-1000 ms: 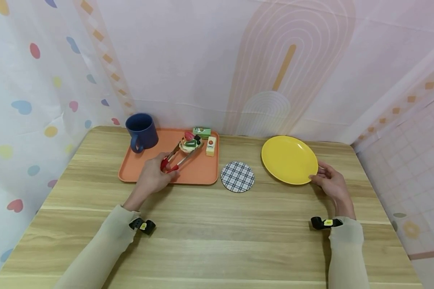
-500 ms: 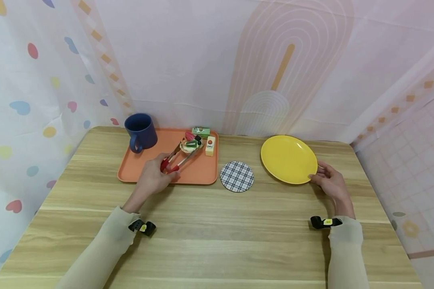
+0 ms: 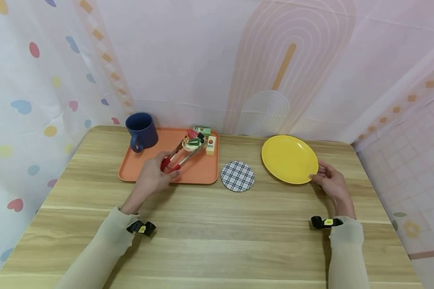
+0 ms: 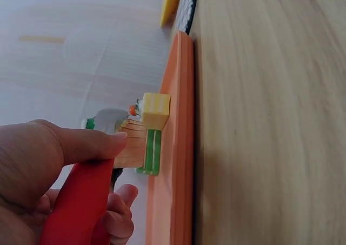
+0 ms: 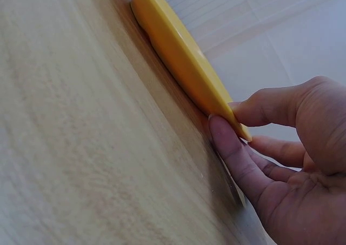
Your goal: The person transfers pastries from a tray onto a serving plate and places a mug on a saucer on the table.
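Note:
My left hand (image 3: pixel 153 174) holds red-handled metal tongs (image 3: pixel 174 167), whose arms lie on either side of a toy fruit tart (image 3: pixel 193 142). In the left wrist view, thumb and fingers grip the red handle (image 4: pixel 81 202), and the pleated tart (image 4: pixel 132 147) appears slightly above the orange tray (image 4: pixel 186 120). Out to the right, my right hand (image 3: pixel 330 182) pinches the near right rim of a yellow plate (image 3: pixel 289 158). The right wrist view shows the plate (image 5: pixel 184 53) between thumb and fingers, its held edge close above the wooden table.
On the tray stand a dark blue mug (image 3: pixel 142 131) at left, a green toy cake (image 3: pixel 202 131) at the back and a yellow toy cake (image 3: pixel 210 146) at right. A round checked coaster (image 3: pixel 237 176) lies between tray and plate. Patterned cloth (image 3: pixel 188 72) hangs behind the table.
The tart and tong tips have shifted slightly up and right, closer to the small cakes. The right hand and plate stay where they were.

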The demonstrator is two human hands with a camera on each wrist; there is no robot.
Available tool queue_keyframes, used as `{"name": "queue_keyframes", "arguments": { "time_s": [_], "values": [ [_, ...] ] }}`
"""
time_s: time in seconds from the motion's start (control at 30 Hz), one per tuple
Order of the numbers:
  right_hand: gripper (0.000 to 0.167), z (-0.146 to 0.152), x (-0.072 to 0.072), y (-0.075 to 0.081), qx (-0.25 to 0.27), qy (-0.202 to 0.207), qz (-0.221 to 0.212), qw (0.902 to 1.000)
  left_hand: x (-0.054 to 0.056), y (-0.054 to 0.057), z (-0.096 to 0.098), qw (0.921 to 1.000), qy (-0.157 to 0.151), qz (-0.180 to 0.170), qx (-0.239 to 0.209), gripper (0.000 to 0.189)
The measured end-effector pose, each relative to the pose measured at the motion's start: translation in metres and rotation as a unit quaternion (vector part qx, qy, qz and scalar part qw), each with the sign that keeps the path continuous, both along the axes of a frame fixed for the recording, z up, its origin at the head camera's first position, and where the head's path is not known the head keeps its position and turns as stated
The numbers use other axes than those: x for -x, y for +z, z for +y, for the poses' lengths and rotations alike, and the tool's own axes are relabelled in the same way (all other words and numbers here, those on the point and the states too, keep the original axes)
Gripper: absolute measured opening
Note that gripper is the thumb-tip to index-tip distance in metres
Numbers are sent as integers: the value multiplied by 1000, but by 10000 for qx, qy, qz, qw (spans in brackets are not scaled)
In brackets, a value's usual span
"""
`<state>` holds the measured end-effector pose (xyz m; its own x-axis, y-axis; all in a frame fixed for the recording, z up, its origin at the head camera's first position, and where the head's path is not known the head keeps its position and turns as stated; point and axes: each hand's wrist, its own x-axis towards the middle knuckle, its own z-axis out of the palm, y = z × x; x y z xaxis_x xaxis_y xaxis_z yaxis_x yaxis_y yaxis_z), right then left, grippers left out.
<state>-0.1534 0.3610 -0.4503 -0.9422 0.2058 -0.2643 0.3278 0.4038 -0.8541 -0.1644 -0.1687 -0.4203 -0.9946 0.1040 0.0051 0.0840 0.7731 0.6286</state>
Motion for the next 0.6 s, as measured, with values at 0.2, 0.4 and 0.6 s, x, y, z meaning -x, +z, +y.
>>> {"name": "queue_keyframes", "arguments": {
  "time_s": [0.2, 0.4, 0.6],
  "values": [
    [76, 0, -1, 0, -7, -15, 57, 10000, -2, 5, 4, 10000, -38, 25, -20, 62],
    [76, -1, -1, 1, 64, -5, 61, 10000, -3, 10, 10, 10000, -43, 52, -58, 63],
    [77, -1, -1, 1, 69, -30, 40, 10000, -3, 14, 15, 9998, -129, 130, -116, 61]
  ]
}}
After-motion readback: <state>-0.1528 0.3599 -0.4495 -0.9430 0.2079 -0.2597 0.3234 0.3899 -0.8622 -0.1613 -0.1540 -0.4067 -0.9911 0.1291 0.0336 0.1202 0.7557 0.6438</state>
